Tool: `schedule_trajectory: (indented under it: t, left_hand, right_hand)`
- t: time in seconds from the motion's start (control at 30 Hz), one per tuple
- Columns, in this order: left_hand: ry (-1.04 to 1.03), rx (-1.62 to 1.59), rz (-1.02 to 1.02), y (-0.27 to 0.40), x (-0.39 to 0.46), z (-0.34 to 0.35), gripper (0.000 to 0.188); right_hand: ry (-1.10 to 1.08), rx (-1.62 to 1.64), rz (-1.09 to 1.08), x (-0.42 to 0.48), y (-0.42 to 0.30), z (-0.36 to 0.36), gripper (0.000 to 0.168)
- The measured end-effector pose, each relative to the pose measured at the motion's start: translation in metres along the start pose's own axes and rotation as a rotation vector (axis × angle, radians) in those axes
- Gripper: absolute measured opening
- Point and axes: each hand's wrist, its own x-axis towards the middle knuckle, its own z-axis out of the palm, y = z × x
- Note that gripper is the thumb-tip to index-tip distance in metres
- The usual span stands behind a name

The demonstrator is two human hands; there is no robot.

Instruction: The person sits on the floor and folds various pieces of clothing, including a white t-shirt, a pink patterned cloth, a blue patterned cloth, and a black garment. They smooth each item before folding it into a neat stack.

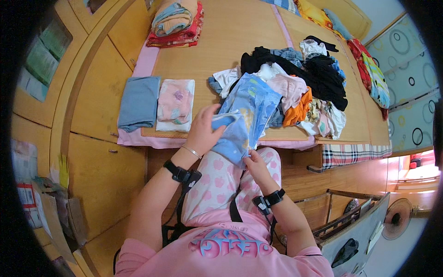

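Note:
A light blue printed garment (228, 140) hangs from the bed's edge over my knees, one part folded back to show a white-trimmed edge. My right hand (256, 165) pinches its lower right corner between thumb and fingers. At its upper left, my left hand (205, 131) has thumb and fingers spread around the fabric; whether they grip it is unclear. The garment's paler, shiny blue part (254, 104) stretches up onto a heap of mixed clothes, including a black garment (320, 76), an orange cloth (298, 109) and a pale pink cloth (287, 86).
Left of the heap lie a folded blue cloth (139, 104) and a folded pink and white garment (175, 104). Folded bedding (176, 26) is stacked farther back on the bed mat (221, 31). Wooden cabinets (104, 173) line the left; a wood-framed stand (356, 225) is at lower right.

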Motion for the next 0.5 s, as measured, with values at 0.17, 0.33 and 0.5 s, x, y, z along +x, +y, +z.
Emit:
schedule_trajectory:
  t: [0.17,0.33,0.5]
  left_hand:
    - [-0.511,-0.079,-0.652,-0.107,-0.064,0.027,0.041]
    - [-0.582,-0.413,-1.118,-0.098,-0.064,0.021,0.028]
    - [-0.204,-0.713,-0.848,-0.088,-0.066,0.017,0.011]
  right_hand:
    - [-0.027,0.123,0.096,-0.001,-0.011,0.01,0.029]
    - [0.133,0.047,-0.128,-0.009,-0.005,0.014,0.037]
    - [0.038,-0.448,-0.444,-0.033,-0.03,0.01,0.029]
